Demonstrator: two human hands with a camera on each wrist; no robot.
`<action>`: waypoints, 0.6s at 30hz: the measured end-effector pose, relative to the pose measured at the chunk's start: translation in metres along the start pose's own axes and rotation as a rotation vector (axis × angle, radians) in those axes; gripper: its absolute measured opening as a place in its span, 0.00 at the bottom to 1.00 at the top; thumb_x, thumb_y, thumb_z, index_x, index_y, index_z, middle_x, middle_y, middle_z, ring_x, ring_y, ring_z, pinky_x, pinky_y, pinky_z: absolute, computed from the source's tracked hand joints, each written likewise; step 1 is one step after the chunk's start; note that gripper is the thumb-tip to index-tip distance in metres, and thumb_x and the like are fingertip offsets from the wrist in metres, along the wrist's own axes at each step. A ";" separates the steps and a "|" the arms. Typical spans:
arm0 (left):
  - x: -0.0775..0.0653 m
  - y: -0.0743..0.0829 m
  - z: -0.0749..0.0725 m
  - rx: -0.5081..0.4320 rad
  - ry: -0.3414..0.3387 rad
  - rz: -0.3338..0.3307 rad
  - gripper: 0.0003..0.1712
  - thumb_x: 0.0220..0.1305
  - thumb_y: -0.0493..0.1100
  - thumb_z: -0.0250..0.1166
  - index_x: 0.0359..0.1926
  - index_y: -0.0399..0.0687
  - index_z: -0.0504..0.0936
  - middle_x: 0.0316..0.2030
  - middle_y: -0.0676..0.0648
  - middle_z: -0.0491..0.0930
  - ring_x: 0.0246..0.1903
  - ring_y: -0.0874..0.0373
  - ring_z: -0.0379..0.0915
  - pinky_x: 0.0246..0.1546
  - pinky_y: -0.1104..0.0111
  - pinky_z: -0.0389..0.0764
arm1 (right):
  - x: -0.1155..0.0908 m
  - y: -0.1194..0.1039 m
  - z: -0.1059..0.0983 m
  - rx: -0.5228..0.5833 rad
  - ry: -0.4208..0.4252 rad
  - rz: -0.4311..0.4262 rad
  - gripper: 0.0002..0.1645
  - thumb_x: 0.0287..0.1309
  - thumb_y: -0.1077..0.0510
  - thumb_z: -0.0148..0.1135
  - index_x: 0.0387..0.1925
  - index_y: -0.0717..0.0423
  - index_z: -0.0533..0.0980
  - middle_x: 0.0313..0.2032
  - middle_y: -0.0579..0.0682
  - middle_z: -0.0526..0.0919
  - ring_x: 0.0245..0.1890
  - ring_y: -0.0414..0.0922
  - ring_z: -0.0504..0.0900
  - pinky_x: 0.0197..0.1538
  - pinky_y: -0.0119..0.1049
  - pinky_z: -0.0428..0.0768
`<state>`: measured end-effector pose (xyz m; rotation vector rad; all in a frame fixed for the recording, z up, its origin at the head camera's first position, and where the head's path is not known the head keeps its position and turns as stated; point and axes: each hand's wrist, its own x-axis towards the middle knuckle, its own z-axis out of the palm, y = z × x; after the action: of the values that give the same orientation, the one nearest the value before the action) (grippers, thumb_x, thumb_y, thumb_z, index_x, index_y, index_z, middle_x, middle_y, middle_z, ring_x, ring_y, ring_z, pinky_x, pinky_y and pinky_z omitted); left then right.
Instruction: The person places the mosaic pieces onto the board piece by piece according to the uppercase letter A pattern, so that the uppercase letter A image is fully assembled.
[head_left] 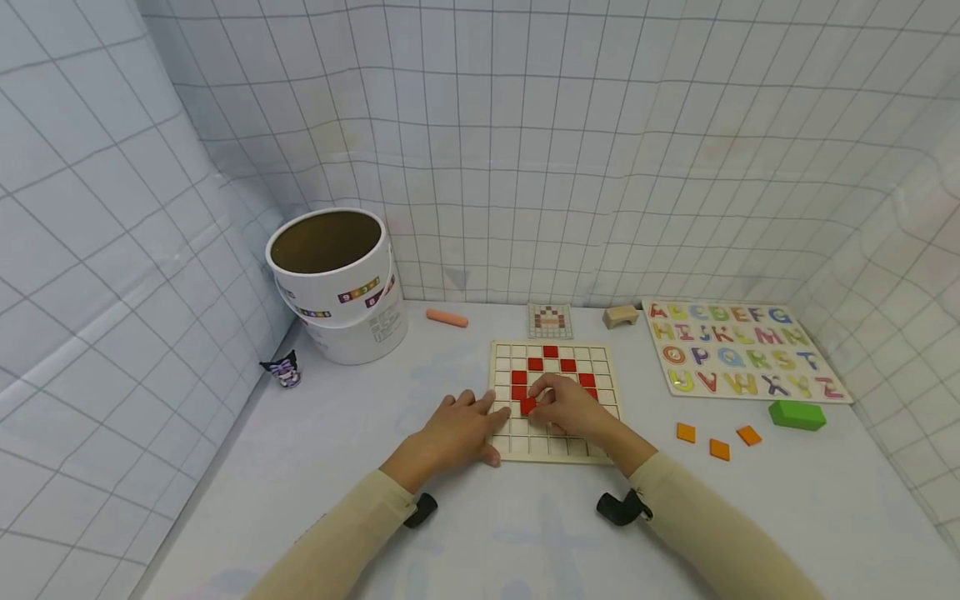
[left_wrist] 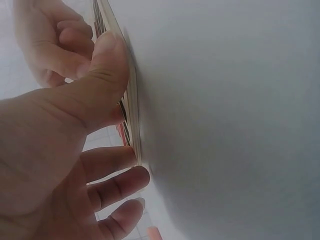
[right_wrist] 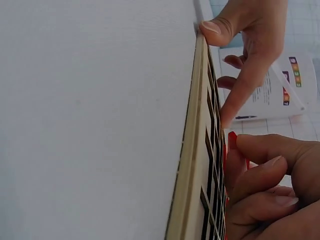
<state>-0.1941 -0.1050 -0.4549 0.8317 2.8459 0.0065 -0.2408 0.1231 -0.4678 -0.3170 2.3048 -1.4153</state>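
A square wooden grid board (head_left: 517,448) lies flat on the table, with several red tiles set in its cells in an arch. My left hand (head_left: 459,432) rests at the board's left side, fingers spread. Its thumb is at the near left corner, and the index fingertip touches the grid. Over the middle of the board, my right hand (head_left: 572,408) pinches a red square tile (right_wrist: 232,141) between thumb and fingers. That tile stands tilted at the grid surface, just below the left leg of the arch. The right hand hides part of the grid's centre.
Behind the board lies a small pattern card (head_left: 550,322), with a wooden arch block (head_left: 620,317) beside it. An alphabet puzzle (head_left: 720,393), a green block (head_left: 797,415) and three orange tiles (head_left: 719,450) are rightward. A white bucket (head_left: 348,325), orange stick (head_left: 447,317) and small figure (head_left: 284,369) are leftward.
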 end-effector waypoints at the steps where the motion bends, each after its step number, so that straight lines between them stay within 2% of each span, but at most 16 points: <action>1: 0.000 0.000 0.000 0.002 0.002 0.002 0.47 0.55 0.69 0.68 0.74 0.60 0.70 0.74 0.42 0.66 0.62 0.45 0.68 0.60 0.45 0.70 | 0.001 -0.002 0.002 -0.051 0.015 -0.004 0.16 0.58 0.62 0.72 0.47 0.55 0.77 0.30 0.51 0.79 0.24 0.45 0.74 0.29 0.35 0.74; 5: 0.000 0.000 -0.001 0.004 0.004 0.013 0.47 0.56 0.69 0.68 0.74 0.60 0.70 0.74 0.42 0.66 0.62 0.45 0.68 0.59 0.45 0.70 | 0.003 -0.010 0.010 -0.235 0.064 -0.021 0.14 0.57 0.61 0.73 0.44 0.52 0.79 0.28 0.49 0.79 0.28 0.45 0.76 0.32 0.37 0.74; 8: -0.001 0.000 -0.001 0.005 0.007 0.014 0.47 0.56 0.69 0.68 0.74 0.60 0.70 0.73 0.41 0.67 0.61 0.45 0.69 0.59 0.46 0.71 | 0.004 -0.013 0.014 -0.302 0.077 -0.024 0.12 0.57 0.61 0.72 0.42 0.50 0.79 0.28 0.48 0.78 0.28 0.45 0.76 0.31 0.37 0.74; 14: -0.001 0.000 -0.002 0.010 0.009 0.014 0.47 0.56 0.69 0.69 0.74 0.60 0.71 0.73 0.41 0.67 0.61 0.45 0.68 0.57 0.48 0.71 | 0.004 -0.013 0.018 -0.309 0.075 -0.023 0.13 0.57 0.61 0.71 0.44 0.49 0.78 0.29 0.49 0.78 0.30 0.46 0.76 0.30 0.38 0.74; 18: -0.001 0.001 -0.003 0.013 0.006 0.014 0.46 0.57 0.69 0.68 0.74 0.60 0.71 0.73 0.41 0.67 0.61 0.45 0.68 0.57 0.48 0.70 | -0.002 -0.009 0.011 -0.298 0.092 -0.033 0.15 0.58 0.59 0.72 0.46 0.49 0.79 0.28 0.49 0.78 0.28 0.45 0.75 0.29 0.37 0.73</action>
<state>-0.1933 -0.1045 -0.4519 0.8559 2.8486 -0.0084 -0.2341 0.1106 -0.4639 -0.3854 2.5995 -1.1192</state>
